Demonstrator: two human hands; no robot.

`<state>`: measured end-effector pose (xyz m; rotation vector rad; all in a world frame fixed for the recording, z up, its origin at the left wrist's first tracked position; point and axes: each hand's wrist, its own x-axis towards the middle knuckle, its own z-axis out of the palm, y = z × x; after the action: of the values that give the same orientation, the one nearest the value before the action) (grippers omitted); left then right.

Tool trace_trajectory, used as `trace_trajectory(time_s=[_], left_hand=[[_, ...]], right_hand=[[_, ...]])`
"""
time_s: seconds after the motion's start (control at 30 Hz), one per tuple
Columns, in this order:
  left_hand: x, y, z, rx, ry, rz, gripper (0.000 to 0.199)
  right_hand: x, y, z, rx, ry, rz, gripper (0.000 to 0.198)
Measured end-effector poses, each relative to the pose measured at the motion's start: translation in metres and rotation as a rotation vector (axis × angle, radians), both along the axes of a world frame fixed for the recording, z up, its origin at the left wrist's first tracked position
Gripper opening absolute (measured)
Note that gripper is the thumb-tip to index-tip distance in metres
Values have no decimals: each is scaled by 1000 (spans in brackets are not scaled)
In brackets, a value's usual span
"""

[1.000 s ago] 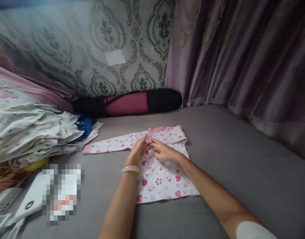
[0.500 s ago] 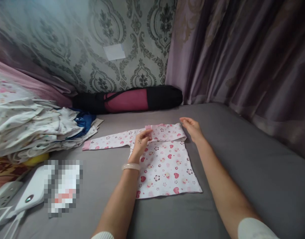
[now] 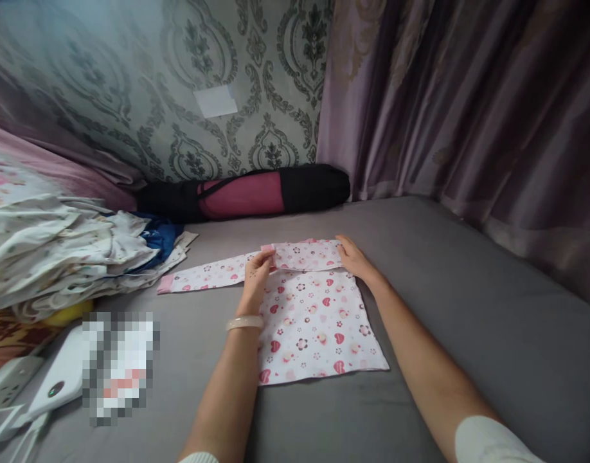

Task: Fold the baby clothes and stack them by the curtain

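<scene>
A white long-sleeved child's shirt [image 3: 314, 321] printed with pink hearts and flowers lies flat on the grey bed sheet. Its right-hand sleeve [image 3: 307, 255] is folded across the top of the body, while the other sleeve [image 3: 213, 273] stretches out to the left. My left hand [image 3: 258, 270], a pale bangle on its wrist, pinches the folded sleeve near its pink cuff [image 3: 267, 249]. At the shirt's upper right, my right hand [image 3: 355, 258] rests with extended fingers against the folded edge; its fingertips partly cover the cloth.
A heap of clothes [image 3: 58, 244] is at the left. Below it sit a white power bank [image 3: 66, 376], a power strip [image 3: 13, 379] and a blurred-out item [image 3: 124, 366]. A black and maroon long bag [image 3: 247, 193] lies along the wall, beside purple curtains [image 3: 396, 96].
My left hand has moved left, drawing the cuff with it, and the folded sleeve lies straighter. My right hand has come in from the right onto the folded edge.
</scene>
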<state>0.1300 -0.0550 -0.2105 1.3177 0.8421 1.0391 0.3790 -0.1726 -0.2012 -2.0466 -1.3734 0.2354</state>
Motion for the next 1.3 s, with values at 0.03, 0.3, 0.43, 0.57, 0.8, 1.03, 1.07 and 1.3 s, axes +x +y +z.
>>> trace_trajectory(time_s=[0.03,0.3,0.43,0.57,0.8,1.03,1.07,1.3], left_hand=[[0,1,-1,-13,15,11,29],[-4,2,-4,55,222,75,27],[-5,-1,-5,62,316,95,29],[-2,-1,-8,148,352,132,20],[-2,1,-5,186,414,166,14],[0,2,-8,160,327,185,15],[1,2,-9,169,307,190,16],[2,6,-17,173,227,194,19]], right_hand=[[-5,-1,1,-40,-45,22,52],[-48,-4,-1,-222,-238,195,54],[-62,-4,-7,-263,-233,259,57],[-67,-5,-10,-284,-223,281,61],[-63,-3,-14,-314,-247,138,70],[-42,0,-23,-314,-333,-21,71],[-39,0,-23,-320,-354,-43,70],[-20,1,-31,-341,-438,-131,65]])
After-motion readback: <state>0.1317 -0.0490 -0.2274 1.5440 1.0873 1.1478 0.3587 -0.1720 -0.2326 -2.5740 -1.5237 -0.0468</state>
